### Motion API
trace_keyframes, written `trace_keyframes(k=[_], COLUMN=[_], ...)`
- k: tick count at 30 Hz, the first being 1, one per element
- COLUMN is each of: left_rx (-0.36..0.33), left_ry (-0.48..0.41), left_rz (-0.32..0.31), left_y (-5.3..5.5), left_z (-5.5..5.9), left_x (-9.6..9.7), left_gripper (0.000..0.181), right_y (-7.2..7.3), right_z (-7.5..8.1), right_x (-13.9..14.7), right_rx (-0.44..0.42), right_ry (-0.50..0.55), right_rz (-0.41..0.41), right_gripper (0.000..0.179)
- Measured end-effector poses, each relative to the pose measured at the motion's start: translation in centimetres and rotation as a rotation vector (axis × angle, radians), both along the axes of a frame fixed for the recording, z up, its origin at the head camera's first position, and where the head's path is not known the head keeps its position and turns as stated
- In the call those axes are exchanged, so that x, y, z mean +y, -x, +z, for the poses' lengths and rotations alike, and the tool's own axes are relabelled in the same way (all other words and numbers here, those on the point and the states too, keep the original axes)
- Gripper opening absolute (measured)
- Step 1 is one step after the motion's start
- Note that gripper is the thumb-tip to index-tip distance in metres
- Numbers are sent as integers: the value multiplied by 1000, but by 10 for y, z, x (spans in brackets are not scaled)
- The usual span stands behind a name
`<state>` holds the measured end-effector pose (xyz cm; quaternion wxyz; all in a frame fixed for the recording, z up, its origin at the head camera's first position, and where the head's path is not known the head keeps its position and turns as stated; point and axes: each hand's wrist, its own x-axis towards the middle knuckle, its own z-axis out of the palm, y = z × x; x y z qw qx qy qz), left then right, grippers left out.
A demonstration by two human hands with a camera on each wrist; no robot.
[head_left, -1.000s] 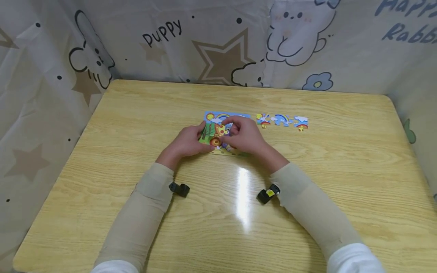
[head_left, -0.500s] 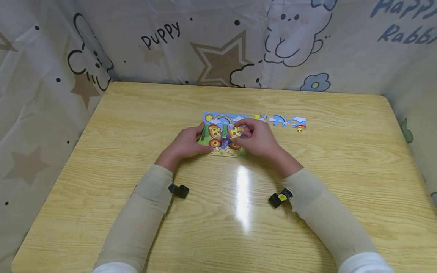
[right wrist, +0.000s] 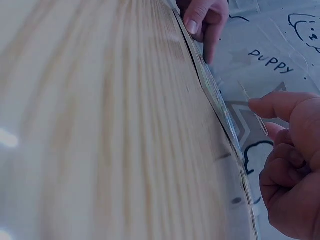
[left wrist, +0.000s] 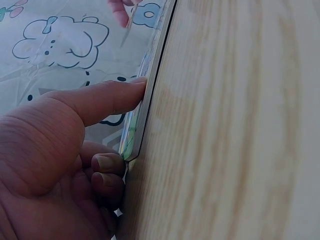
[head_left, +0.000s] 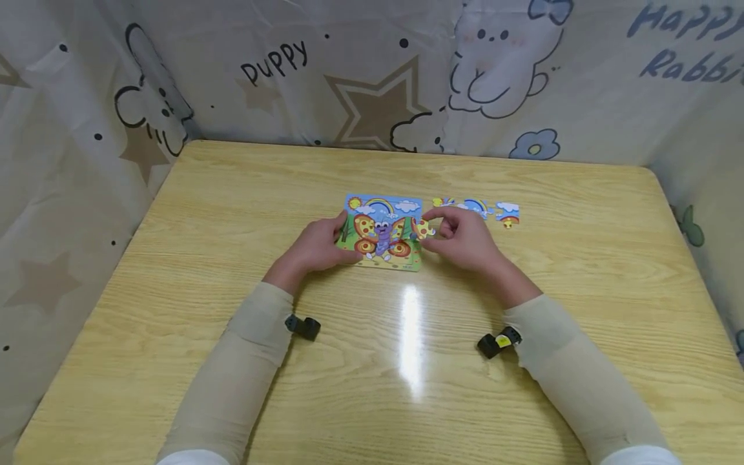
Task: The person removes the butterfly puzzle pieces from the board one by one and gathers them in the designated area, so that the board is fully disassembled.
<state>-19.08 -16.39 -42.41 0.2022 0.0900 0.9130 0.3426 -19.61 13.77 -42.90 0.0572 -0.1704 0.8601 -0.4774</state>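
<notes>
Just above the frame's centre, the butterfly puzzle board lies on the bench, its left side gripped by the left hand. The right hand pinches a spotted piece raised by the board's right edge, other pieces lying beyond.

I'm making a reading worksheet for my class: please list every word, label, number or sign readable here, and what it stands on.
"PUPPY": white, cartoon-printed cloth, also seen in the right wrist view.
"Happy": same cloth, upper right.
"Rabbi": same cloth, just below, cut off by the picture edge.
Too small to read: any print on the rectangular, colourful butterfly puzzle board and on the yellow label of the black right-wrist camera.
</notes>
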Motion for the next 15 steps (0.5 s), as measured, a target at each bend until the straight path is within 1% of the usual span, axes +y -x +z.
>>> trace_keyframes(k=[3,7,11,15], left_rx=[-5,-3,-2,-6], left_ry=[10,8,2,6], left_rz=[5,3,2,2], left_y=[-2,-2,-2,-1], left_z=[3,4,3,1], left_x=[-1,0,0,0], left_gripper=[101,101,101,101], right_y=[0,0,0,2], right_z=[-1,-1,-1,-4], right_x=[6,16,26,34], right_rx=[8,6,-23,-44], right_ry=[-21,-51,-74,-104], right_rz=[-10,-26,-34,-16], right_gripper=[37,37,37,38])
